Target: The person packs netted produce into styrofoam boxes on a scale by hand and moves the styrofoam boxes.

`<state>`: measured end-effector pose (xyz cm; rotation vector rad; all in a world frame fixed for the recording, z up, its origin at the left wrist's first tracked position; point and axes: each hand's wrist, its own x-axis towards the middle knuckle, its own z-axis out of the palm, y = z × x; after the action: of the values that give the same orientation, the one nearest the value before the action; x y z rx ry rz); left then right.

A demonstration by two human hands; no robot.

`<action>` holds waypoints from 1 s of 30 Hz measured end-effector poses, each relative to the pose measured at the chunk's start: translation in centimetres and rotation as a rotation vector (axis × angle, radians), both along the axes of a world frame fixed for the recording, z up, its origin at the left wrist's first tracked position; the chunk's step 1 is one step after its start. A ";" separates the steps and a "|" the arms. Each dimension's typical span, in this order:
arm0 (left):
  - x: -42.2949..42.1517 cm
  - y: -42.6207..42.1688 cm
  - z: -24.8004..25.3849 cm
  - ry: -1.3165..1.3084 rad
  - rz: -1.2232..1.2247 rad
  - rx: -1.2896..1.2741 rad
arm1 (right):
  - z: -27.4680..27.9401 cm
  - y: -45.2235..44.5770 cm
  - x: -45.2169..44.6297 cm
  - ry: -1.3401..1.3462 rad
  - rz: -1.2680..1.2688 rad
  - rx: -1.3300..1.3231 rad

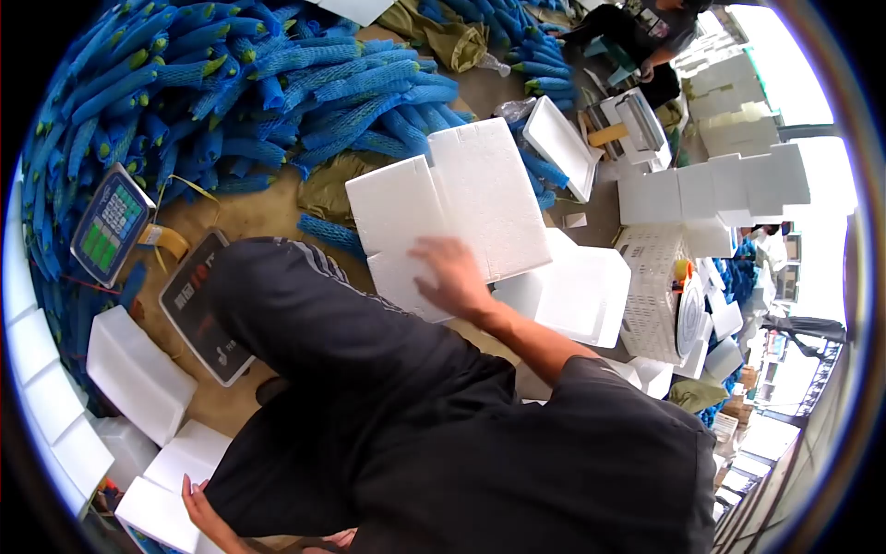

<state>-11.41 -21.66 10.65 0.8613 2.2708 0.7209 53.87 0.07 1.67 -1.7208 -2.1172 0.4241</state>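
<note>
My right hand [452, 277] is over the near side of two white foam pieces [489, 194] lying side by side. Its fingers are apart and slightly blurred; whether they touch the foam I cannot tell. At the lower left, my left hand [198, 506] has its fingers stretched out, beside an open white foam box [157, 503]. Nothing shows in its grasp. Between the hands is my bent leg in dark trousers. In front of my knee stands a platform scale [198, 309] with a keypad display [113, 224].
A big heap of long green produce in blue net sleeves [231, 92] fills the upper left. A white plastic crate [646, 295], foam lids [586, 295] and stacked foam boxes [711, 189] stand at right. Another person [637, 37] is beside a second scale [637, 125].
</note>
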 end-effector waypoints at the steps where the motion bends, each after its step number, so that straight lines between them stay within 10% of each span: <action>1: 0.0 0.2 0.0 0.042 -0.022 -0.018 | 0.5 0.7 1.5 -0.107 -0.057 0.039; 13: 0.1 -1.6 0.6 0.093 0.043 -0.105 | 9.2 6.3 23.7 -0.115 -0.575 -0.131; 19: 0.4 -1.1 0.8 0.124 -0.012 -0.091 | 5.6 -7.6 33.8 -0.682 -0.902 -0.323; 23: 0.2 -1.4 1.0 0.143 -0.067 -0.078 | 5.5 -14.7 30.9 -0.602 -1.118 -0.663; 30: 0.1 -1.2 0.3 -0.038 0.024 -0.058 | 11.6 -12.0 37.9 -0.928 -1.015 -0.593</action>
<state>-11.34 -22.84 10.92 0.7883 2.2603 0.6729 91.74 -11.89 13.25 -3.5002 -1.1861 -0.1234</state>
